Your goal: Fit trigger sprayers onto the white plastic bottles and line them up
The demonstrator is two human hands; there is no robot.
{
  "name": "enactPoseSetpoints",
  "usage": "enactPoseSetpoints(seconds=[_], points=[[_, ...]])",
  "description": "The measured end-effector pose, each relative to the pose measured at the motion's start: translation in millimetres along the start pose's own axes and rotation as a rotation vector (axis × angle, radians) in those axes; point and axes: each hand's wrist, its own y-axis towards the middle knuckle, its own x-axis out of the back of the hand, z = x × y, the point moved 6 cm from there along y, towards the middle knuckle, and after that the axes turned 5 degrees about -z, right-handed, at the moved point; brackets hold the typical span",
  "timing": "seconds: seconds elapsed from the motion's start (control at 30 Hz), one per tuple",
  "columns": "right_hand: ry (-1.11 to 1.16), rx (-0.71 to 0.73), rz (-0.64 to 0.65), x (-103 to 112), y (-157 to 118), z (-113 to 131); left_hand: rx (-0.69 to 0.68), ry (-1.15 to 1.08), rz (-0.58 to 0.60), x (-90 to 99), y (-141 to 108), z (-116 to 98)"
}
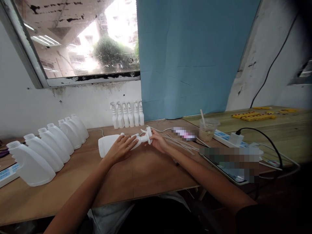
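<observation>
A white plastic spray bottle (106,145) lies on its side over the brown tabletop (136,175), its neck pointing right. My left hand (121,149), with a ring on one finger, is closed over the bottle's upper body. At the neck end is a white trigger sprayer head (147,135). The fingers of my right hand (158,141) grip this sprayer head from the right. Whether the head is screwed on tight cannot be seen. Several thin white tubes (181,143) lie loose on the table just right of my right hand.
Several open white bottles (36,162) stand in a row at left. Several bottles with sprayers (128,115) line the wall. To the right are a phone (184,133), a plastic cup (207,130), a power strip (221,136), a tablet (219,169) and cables.
</observation>
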Motion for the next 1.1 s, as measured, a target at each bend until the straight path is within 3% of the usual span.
enactPoseSetpoints(seconds=[0.13, 0.33, 0.57, 1.1], points=[[-0.106, 0.029, -0.005, -8, -5, 0, -0.011, 0.014, 0.024, -1.0, 2, -7], [-0.19, -0.022, -0.053, 2, -5, 0, -0.042, 0.032, 0.005, 1.1, 3, -10], [-0.386, 0.056, -0.009, 7, -3, -7, -0.067, 0.033, 0.0, 3.4, 6, -17], [-0.419, 0.113, -0.03, 4, -6, -5, -0.052, 0.017, 0.031, -0.8, 5, -18]])
